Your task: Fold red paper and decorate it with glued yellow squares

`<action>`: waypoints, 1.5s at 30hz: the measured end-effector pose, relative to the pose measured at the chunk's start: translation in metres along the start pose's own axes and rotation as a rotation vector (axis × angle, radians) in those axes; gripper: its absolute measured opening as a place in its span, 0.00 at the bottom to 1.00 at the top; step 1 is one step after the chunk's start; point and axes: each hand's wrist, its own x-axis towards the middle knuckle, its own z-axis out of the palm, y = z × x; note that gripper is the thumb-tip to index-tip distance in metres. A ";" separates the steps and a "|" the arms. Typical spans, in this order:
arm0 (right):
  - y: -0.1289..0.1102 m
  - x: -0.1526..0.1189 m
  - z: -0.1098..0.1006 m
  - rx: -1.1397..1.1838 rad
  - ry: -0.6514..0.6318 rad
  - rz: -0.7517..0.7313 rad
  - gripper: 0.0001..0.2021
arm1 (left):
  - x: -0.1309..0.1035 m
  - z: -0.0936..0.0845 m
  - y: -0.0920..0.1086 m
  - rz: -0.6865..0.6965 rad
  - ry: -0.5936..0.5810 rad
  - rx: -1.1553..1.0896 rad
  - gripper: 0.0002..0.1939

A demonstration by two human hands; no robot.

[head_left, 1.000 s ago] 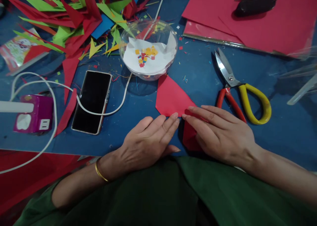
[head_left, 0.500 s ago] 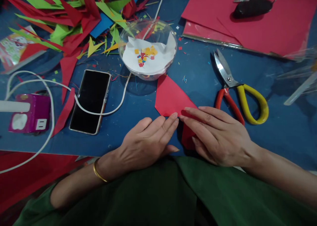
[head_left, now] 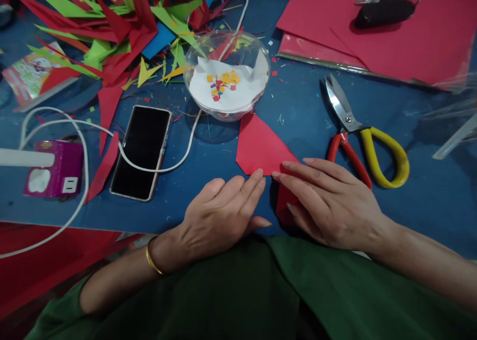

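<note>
A folded piece of red paper (head_left: 261, 143) lies on the blue table, partly hidden under my right hand (head_left: 331, 206). That hand rests flat on it, fingers stretched to the left and pressing near the fold. My left hand (head_left: 223, 211) has its fingers extended, with the tips touching the paper's lower edge. Just beyond the paper stands a clear plastic bowl (head_left: 227, 106) with white paper (head_left: 231, 89) and small yellow, red and blue paper bits. Right of my right hand lie scissors (head_left: 348, 123) with one red and one yellow handle, blades apart.
Left of the bowl, a phone (head_left: 139, 148) lies under a white cable (head_left: 182, 163), near a purple box-shaped adapter (head_left: 61, 168). Red and green paper scraps (head_left: 112, 61) heap at the back left. A black key fob (head_left: 383, 12) rests on red sheets (head_left: 428, 51) at the back right.
The whole view has shifted slightly, so things sit a little farther right. My left fingertips have drawn slightly back from my right ones along the paper's edge; the right hand stays on the paper.
</note>
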 end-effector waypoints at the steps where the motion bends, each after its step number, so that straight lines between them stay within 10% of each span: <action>1: 0.000 0.000 0.000 -0.015 -0.002 -0.007 0.18 | -0.001 -0.001 0.000 -0.015 0.001 0.006 0.32; 14: -0.001 -0.001 0.002 -0.023 0.026 -0.037 0.18 | -0.019 -0.011 -0.005 -0.099 0.129 -0.046 0.23; 20: -0.003 -0.002 0.008 -0.025 0.018 -0.029 0.20 | -0.003 -0.001 0.004 -0.050 -0.025 -0.113 0.29; 30: -0.004 -0.003 -0.014 0.058 0.076 0.096 0.20 | -0.001 0.003 0.017 -0.124 0.042 -0.129 0.29; 45: -0.025 -0.006 0.012 0.027 0.016 0.162 0.20 | 0.000 0.006 0.030 -0.251 -0.002 -0.148 0.29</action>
